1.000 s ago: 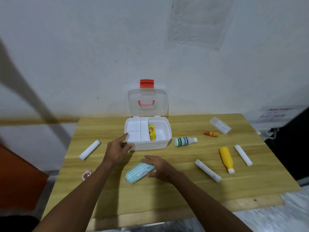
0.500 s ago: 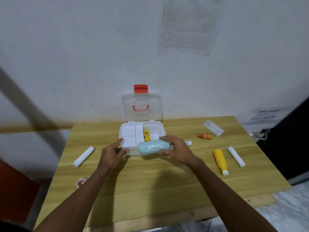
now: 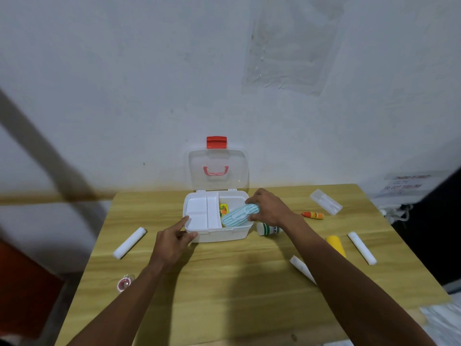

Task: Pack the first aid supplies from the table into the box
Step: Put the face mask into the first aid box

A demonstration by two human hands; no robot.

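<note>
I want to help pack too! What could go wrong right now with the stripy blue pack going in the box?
The striped pack lies slanted across the right compartment's rim, so it may jam or block the lid. The right hand reaches over the green-and-white bottle and might nudge it. The box might slide, though the left hand steadies it.

Box (image 3: 219, 233): white, clear lid (image 3: 218, 168), red latch (image 3: 216, 142). Packet (image 3: 240, 215): teal with white stripes. Table (image 3: 224, 283): light wood grain; bottle (image 3: 336, 245): yellow.

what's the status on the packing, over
Right hand holding teal striped pack over the box's right compartment, not released. Left hand bracing box front-left corner. Nothing blocking; bottles and rolls left on table.
</note>
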